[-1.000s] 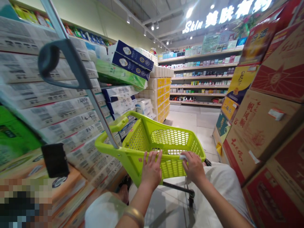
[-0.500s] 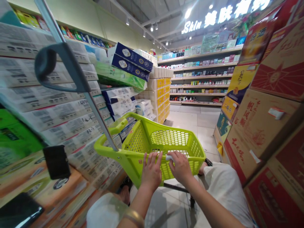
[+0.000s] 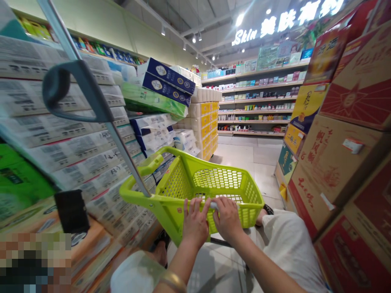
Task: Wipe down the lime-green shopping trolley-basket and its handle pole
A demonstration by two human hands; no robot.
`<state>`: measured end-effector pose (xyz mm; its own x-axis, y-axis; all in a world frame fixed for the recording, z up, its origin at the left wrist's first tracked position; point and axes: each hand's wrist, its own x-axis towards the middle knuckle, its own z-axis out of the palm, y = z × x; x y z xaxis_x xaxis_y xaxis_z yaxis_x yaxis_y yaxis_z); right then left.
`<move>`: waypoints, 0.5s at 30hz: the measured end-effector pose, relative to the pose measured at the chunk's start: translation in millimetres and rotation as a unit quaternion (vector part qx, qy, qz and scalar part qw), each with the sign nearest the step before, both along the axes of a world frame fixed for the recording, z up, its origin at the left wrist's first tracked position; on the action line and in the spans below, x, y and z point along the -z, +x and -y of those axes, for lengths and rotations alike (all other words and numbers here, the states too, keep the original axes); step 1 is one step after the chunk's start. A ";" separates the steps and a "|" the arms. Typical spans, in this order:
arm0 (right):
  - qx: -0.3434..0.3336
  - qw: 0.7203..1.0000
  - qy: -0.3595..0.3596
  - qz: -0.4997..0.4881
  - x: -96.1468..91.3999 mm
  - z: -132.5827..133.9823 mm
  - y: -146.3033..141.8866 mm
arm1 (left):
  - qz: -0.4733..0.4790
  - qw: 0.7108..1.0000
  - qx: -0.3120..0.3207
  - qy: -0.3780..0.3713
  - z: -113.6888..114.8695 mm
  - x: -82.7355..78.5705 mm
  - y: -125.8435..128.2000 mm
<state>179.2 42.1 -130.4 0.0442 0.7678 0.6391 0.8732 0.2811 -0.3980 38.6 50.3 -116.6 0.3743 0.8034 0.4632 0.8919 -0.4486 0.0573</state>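
A lime-green plastic shopping basket (image 3: 214, 179) on a wheeled frame stands in the aisle right in front of me. My left hand (image 3: 194, 221) rests on its near rim with fingers spread flat. My right hand (image 3: 226, 219) sits beside it, touching it, fingers curled around a small white cloth or wipe (image 3: 215, 205) pressed against the rim. A grey metal pull handle (image 3: 76, 91) rises from the basket's left corner toward the upper left. The inside of the basket looks bare.
Stacked tissue and paper packs (image 3: 76, 150) wall the left side. Red and brown cardboard cartons (image 3: 345, 142) line the right. A tiled aisle floor (image 3: 253, 156) runs ahead to shelves of bottles (image 3: 259, 110) under a lit sign. My knees in light clothing show below.
My right hand slid left along the near rim with the white cloth, from the basket's right corner to beside my left hand. The left hand stayed put.
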 end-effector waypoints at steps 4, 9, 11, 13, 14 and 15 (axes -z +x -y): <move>-0.019 1.000 0.003 0.016 4.7 5.8 26.2 | -0.012 1.000 0.000 -0.011 0.4 0.0 -2.2; 0.071 0.997 0.009 0.005 19.4 13.0 79.3 | -0.008 1.000 0.011 -0.026 -4.0 4.7 -2.3; 0.099 0.995 0.005 -0.003 19.5 10.6 75.1 | -0.006 0.999 0.020 -0.032 -5.6 6.1 -1.6; 0.092 0.996 0.004 -0.005 15.2 5.9 54.8 | 0.000 0.999 0.018 -0.028 -5.6 6.2 -0.7; 0.074 0.997 0.003 -0.004 11.7 3.5 41.4 | 0.002 1.000 0.014 -0.023 -5.1 5.7 -0.4; 0.049 0.999 0.002 -0.002 7.7 1.5 27.9 | 0.004 1.000 0.010 -0.017 -4.3 5.1 -0.3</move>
